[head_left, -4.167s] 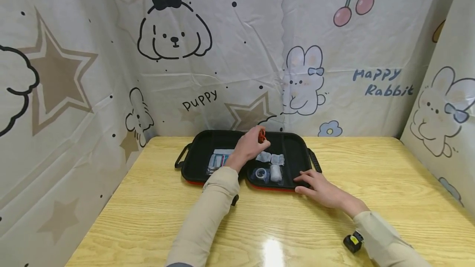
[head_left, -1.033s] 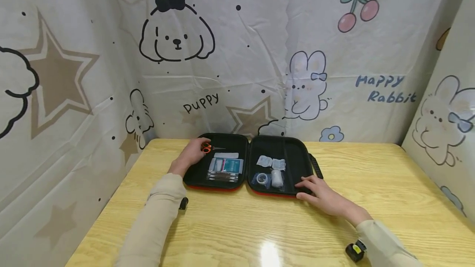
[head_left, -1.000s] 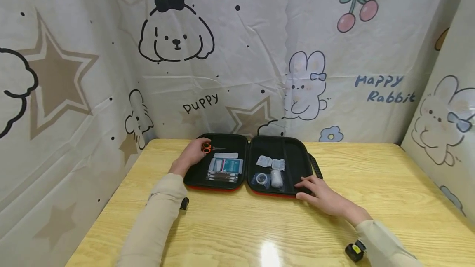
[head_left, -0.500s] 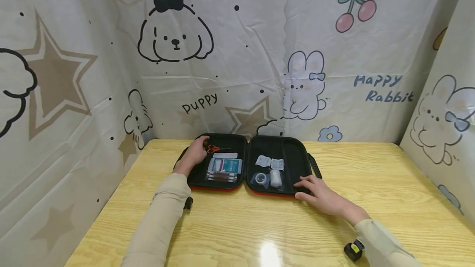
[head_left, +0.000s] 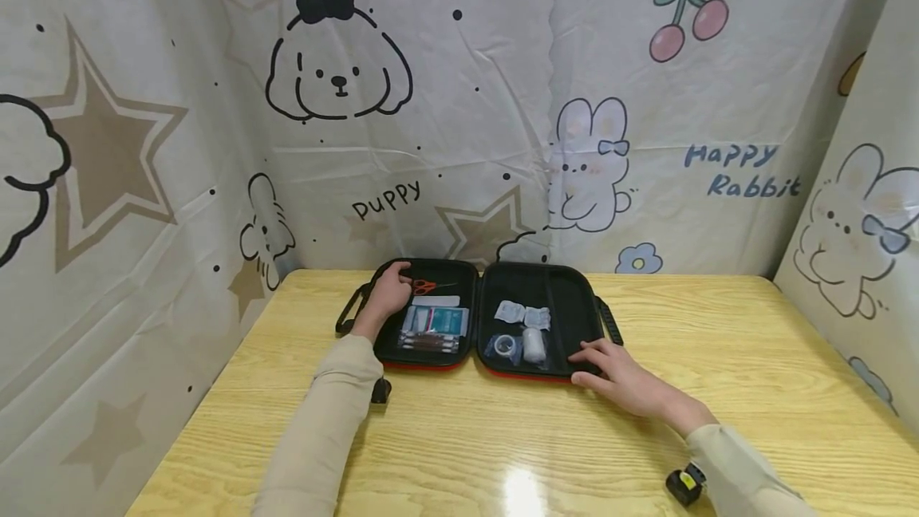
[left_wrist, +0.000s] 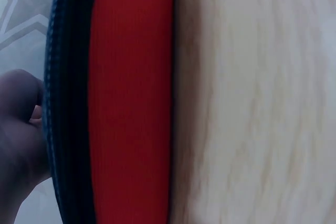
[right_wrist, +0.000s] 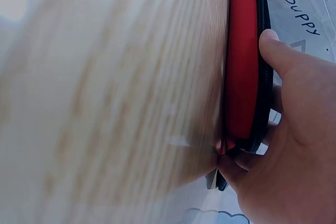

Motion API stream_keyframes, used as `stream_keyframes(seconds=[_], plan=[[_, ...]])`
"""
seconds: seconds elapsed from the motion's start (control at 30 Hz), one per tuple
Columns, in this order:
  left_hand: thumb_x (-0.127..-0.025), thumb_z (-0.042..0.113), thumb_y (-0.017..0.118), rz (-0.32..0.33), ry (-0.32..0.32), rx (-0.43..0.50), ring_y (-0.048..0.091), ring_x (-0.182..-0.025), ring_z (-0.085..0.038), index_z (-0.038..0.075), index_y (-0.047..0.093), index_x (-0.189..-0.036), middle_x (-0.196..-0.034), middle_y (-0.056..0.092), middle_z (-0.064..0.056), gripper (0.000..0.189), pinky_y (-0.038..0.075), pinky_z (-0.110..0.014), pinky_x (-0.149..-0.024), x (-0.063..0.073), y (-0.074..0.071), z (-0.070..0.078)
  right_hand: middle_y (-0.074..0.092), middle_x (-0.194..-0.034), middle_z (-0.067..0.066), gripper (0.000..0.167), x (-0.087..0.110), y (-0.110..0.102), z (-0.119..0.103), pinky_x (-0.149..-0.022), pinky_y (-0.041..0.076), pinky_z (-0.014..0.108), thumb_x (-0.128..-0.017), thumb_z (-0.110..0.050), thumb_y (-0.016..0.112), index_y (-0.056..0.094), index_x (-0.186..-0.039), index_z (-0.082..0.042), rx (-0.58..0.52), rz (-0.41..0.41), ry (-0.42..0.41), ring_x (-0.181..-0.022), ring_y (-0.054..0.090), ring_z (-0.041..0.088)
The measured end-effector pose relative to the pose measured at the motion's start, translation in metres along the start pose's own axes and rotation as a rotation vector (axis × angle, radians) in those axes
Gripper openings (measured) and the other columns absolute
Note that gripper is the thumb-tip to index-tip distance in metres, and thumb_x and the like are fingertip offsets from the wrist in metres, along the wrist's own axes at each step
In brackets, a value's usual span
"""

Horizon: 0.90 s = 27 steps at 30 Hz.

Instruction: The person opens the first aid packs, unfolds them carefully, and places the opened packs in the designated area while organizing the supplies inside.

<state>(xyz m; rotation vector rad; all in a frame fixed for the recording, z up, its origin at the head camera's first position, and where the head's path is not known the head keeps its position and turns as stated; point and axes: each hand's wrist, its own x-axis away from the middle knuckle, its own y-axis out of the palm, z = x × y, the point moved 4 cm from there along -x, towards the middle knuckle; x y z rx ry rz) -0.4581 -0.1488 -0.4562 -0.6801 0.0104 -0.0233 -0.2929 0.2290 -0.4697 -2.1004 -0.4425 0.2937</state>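
Observation:
In the head view, an unzipped black-lined first aid case (head_left: 567,286) lies spread flat on the table. My left hand (head_left: 388,294) reaches over the left half, its fingers at the orange handles of a pair of scissors (head_left: 425,287), blades pointing right. Below the scissors lie a white strip (head_left: 436,301), a teal-and-white packet (head_left: 447,319) and several packaged swabs (head_left: 431,341). My right hand (head_left: 625,377) holds the front right corner of the case; in the right wrist view its thumb (right_wrist: 278,51) presses the black zip edge above the red side. The left wrist view hides the left fingertips.
The right half holds two small white packets (head_left: 524,313), a tape roll (head_left: 506,345) in clear wrap and a white bandage roll (head_left: 534,345). Black handles (head_left: 609,319) stick out at both sides. A patterned curtain (head_left: 474,102) hangs behind the table (head_left: 445,437).
The left hand brought the scissors from over the middle to the left half, where they lie flat. Lately hand and scissors shifted slightly right together. The right hand stayed at its corner.

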Motion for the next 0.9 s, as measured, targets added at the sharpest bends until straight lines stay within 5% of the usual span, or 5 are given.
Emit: stream_keyframes(seconds=[0.27, 0.6, 0.9], plan=[[-0.096, 0.003, 0.039, 0.016, -0.011, 0.028, 0.054, -0.126, -0.036, 0.006, 0.038, -0.149, -0.136, 0.056, -0.021, 0.053, 0.047, -0.048, -0.099, 0.002, -0.002, -0.002, 0.042, -0.147, 0.026, 0.047, -0.001, -0.001, 0.000, -0.104, 0.036, 0.065, -0.100, -0.045, 0.054, 0.063, -0.131, -0.011, 0.004, -0.007, 0.002, -0.134, 0.038, 0.050], [-0.095, 0.003, 0.047, 0.039, 0.177, -0.140, 0.054, -0.123, -0.038, -0.001, 0.048, -0.141, -0.134, 0.056, -0.024, 0.046, 0.042, -0.051, -0.106, 0.018, -0.018, 0.007, 0.045, -0.143, 0.027, 0.044, 0.002, 0.000, 0.004, -0.103, 0.037, 0.064, -0.100, -0.043, 0.055, 0.064, -0.129, -0.011, 0.006, -0.005, -0.021, -0.132, 0.041, 0.050], [-0.099, 0.013, 0.053, 0.011, 0.227, -0.232, 0.052, -0.129, -0.036, 0.004, 0.050, -0.141, -0.139, 0.053, -0.019, 0.043, 0.041, -0.051, -0.109, 0.026, -0.020, 0.018, 0.043, -0.145, 0.026, 0.046, 0.005, -0.002, 0.007, -0.104, 0.036, 0.065, -0.099, -0.045, 0.055, 0.063, -0.129, -0.012, -0.013, -0.020, -0.001, -0.134, 0.039, 0.050]])
